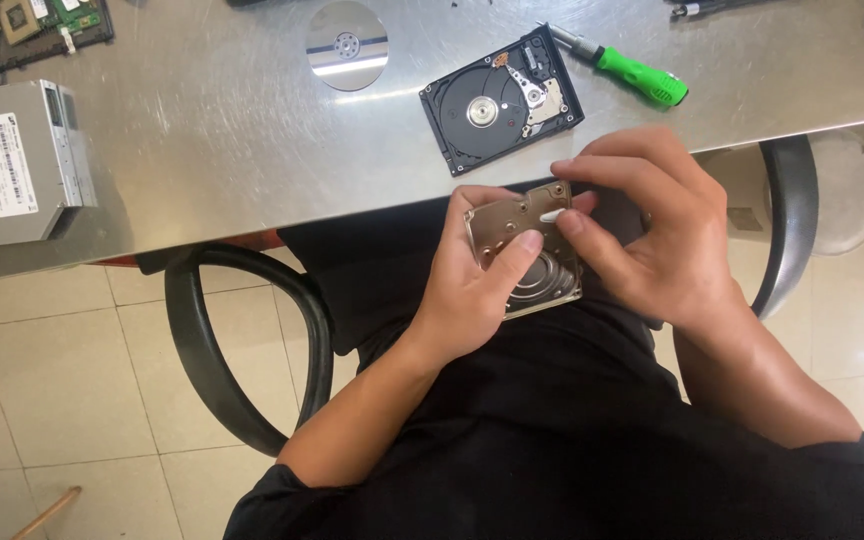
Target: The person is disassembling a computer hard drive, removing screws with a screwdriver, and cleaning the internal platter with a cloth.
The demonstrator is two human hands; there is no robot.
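A: We hold the flat silver metal drive cover plate over the lap, just off the edge of the brushed steel counter. The left hand cups it from below, thumb pressed on its face; grip clenched on the plate.

B: And the right hand?

A: Fingers closed round the plate's far edge, with a small white sliver pinched between thumb and forefinger at the top corner. We cannot tell whether it is a label tab or a tool tip.

B: What makes this step go well, in our judgement?

A: Keep the left thumb flat so the plate does not twist, and pull the sliver low and slow along the surface, not upward. The plate's edges look thin; we keep fingertips off them.

B: Surroundings?

A: The opened black hard drive body, platter and arm exposed, lies on the counter near the edge. Beside it, a green-handled screwdriver; further left, a loose shiny disc and a grey boxed optical drive.

B: We should work over the counter, since a dropped part would fall to the tiled floor.
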